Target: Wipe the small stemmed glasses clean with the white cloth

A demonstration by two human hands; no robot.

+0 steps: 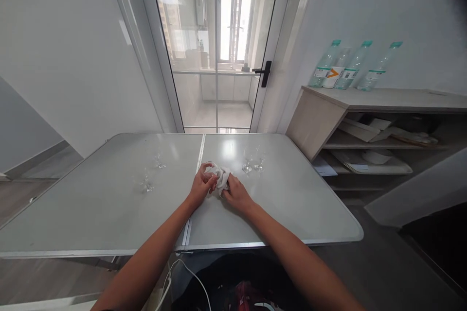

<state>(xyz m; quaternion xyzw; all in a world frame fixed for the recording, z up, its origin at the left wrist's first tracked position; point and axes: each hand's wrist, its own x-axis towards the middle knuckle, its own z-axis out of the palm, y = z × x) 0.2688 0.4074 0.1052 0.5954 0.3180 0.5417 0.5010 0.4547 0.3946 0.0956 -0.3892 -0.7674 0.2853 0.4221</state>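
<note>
The clear glass (pixel 210 164) is held tipped rather than upright over the table (pixel 302 204), its curved edge turned toward the left hand and away from the person. Its long axis seems to slant across the body, though fingers and cloth cover so much that I cannot tell exactly how it runs, nor where its foot points. It sits between the two hands, just above the table's seam (pixel 187 228). The left hand (pixel 202 183) is curled around it, thumb and fingers bent in on its side. Against its right side is a bunched white cloth (pixel 223 181), pinched in the right hand (pixel 238 195), thumb near the folds. The glass looks thin and colourless, little more than a bright outline from here. Two stemmed glasses (pixel 247 167) stand upright side by side beyond the right hand, and two more stemware pieces (pixel 147 186) stand well to the left
</note>
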